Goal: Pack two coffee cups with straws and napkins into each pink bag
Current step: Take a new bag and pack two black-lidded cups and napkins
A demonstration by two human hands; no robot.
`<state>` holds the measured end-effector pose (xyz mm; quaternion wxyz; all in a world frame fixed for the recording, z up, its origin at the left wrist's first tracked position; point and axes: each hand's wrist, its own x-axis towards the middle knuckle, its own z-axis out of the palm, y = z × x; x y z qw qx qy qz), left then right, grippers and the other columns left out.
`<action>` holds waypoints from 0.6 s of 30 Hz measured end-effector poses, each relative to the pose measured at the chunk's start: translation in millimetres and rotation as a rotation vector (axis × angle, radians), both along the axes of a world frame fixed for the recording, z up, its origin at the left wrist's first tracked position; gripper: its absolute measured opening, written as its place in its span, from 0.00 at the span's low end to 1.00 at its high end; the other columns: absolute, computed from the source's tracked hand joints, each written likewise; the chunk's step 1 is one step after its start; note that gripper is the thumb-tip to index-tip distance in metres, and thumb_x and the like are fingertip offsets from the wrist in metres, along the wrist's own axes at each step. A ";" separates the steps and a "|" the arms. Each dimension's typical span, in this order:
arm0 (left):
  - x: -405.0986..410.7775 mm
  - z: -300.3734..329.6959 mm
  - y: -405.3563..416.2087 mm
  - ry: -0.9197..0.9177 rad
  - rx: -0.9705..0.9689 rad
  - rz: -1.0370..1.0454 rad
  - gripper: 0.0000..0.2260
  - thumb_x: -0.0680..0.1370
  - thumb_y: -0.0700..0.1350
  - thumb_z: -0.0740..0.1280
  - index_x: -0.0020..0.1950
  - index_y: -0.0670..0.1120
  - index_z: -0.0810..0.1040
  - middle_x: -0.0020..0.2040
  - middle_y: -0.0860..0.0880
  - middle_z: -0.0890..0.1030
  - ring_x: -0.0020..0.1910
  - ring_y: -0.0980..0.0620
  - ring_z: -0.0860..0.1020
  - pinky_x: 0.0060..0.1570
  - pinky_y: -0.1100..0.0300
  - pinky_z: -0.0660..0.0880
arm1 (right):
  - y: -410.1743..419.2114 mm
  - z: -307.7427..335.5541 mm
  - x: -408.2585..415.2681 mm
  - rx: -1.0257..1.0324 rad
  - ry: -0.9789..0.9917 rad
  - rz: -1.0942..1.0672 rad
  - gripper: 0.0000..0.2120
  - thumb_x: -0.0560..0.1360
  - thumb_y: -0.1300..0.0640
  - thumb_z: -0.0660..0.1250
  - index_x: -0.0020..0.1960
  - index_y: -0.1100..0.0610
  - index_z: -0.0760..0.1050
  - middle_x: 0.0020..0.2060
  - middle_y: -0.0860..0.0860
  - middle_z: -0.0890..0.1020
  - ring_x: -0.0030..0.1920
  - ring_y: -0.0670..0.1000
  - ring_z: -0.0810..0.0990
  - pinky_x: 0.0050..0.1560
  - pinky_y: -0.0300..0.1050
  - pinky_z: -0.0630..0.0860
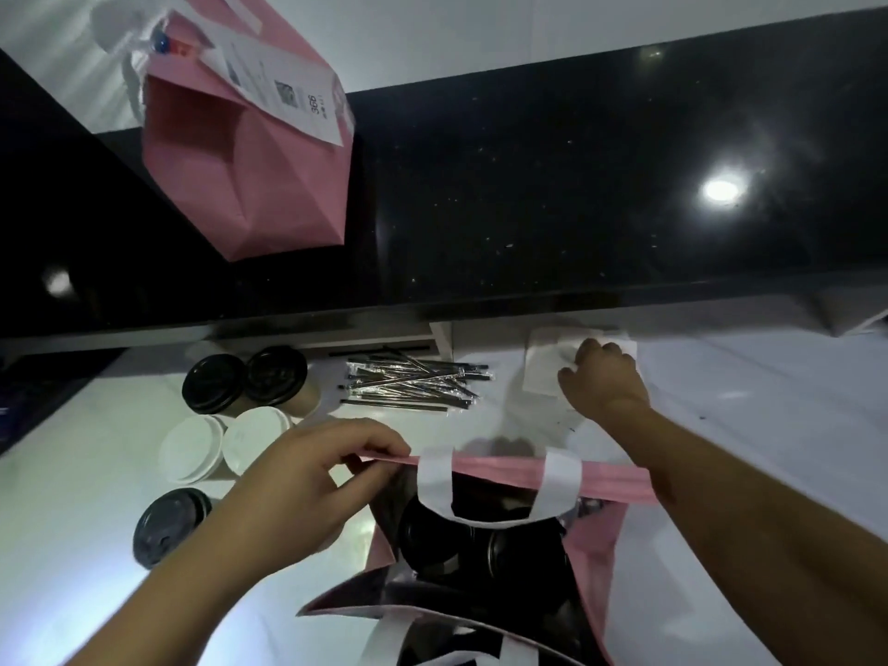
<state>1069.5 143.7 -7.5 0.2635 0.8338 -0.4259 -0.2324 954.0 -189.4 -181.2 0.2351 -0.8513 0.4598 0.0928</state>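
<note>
An open pink bag [605, 483] with white handles stands in front of me on the white counter. Two black-lidded coffee cups [480, 545] sit inside it. My left hand [307, 483] pinches the bag's far rim at its left corner. My right hand [603, 377] reaches past the bag and rests on a stack of white napkins [545, 365], fingers curled on the top one. A pile of wrapped straws [413, 384] lies left of the napkins. Several more cups stand at the left: black-lidded ones [214, 382] and white-lidded ones [192, 447].
A second pink bag [269, 175] with a receipt stapled on it stands on the raised black ledge [576, 185] at the back left. One black-lidded cup [168, 526] stands alone near my left forearm. White counter [769, 401] stretches to the right.
</note>
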 end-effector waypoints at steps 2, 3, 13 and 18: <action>3.9 -3.7 1.4 0.078 -0.027 0.029 0.10 0.79 0.46 0.74 0.52 0.62 0.86 0.51 0.61 0.86 0.52 0.54 0.84 0.53 0.57 0.79 | -5.0 0.0 -6.2 0.052 -0.090 -0.065 0.19 0.81 0.54 0.61 0.70 0.59 0.74 0.62 0.60 0.79 0.59 0.62 0.78 0.59 0.54 0.78; 5.2 -5.5 1.4 0.124 -0.050 0.044 0.09 0.79 0.47 0.74 0.52 0.62 0.86 0.51 0.59 0.87 0.52 0.54 0.84 0.53 0.59 0.79 | -7.4 0.1 -10.2 0.069 -0.141 -0.112 0.20 0.82 0.55 0.61 0.72 0.58 0.74 0.63 0.59 0.80 0.60 0.62 0.79 0.59 0.50 0.78; 6.7 -30.9 1.3 0.187 -0.252 0.206 0.10 0.79 0.44 0.74 0.50 0.60 0.87 0.44 0.55 0.88 0.43 0.58 0.85 0.42 0.69 0.78 | -13.6 36.0 -76.5 0.115 -0.625 -0.484 0.15 0.83 0.51 0.61 0.65 0.55 0.77 0.50 0.51 0.80 0.46 0.53 0.78 0.47 0.45 0.72; 3.2 -35.9 0.1 0.193 -0.283 0.257 0.10 0.80 0.41 0.72 0.46 0.56 0.86 0.32 0.55 0.82 0.27 0.63 0.74 0.28 0.72 0.68 | 26.0 103.7 -116.8 0.194 -0.843 -0.486 0.09 0.83 0.48 0.62 0.59 0.47 0.79 0.50 0.47 0.83 0.51 0.53 0.81 0.44 0.47 0.80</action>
